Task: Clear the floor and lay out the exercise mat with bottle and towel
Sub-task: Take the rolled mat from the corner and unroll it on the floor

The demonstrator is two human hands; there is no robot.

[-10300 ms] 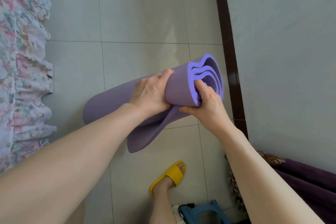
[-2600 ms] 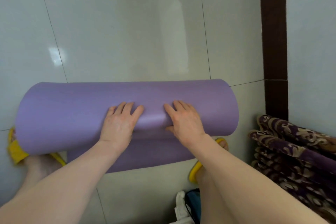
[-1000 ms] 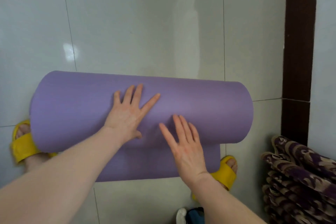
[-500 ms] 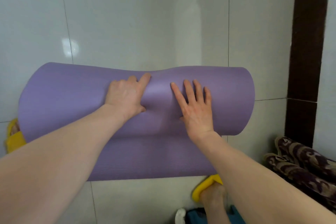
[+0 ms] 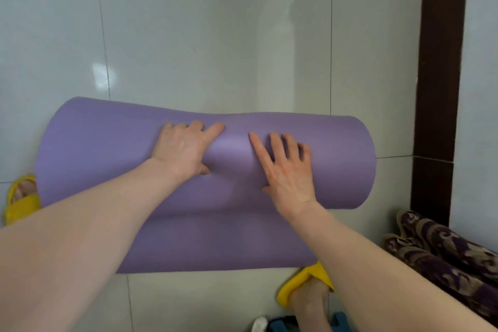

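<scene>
Both hands lie flat and open on the purple mat (image 5: 336, 159) roll: left hand (image 5: 183, 151) beside right hand (image 5: 288, 172). A flat part sits under the wrists.

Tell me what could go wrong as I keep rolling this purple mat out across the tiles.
The roll sags where your left hand and right hand press near its middle, so it may unroll crooked. The glossy tile floor could let the flat part slide. Its right end could drift toward the dark baseboard.

No words, numbers or signs can be read anywhere. The mat (image 5: 336, 159) under the fingers (image 5: 275, 143) is plain.
</scene>
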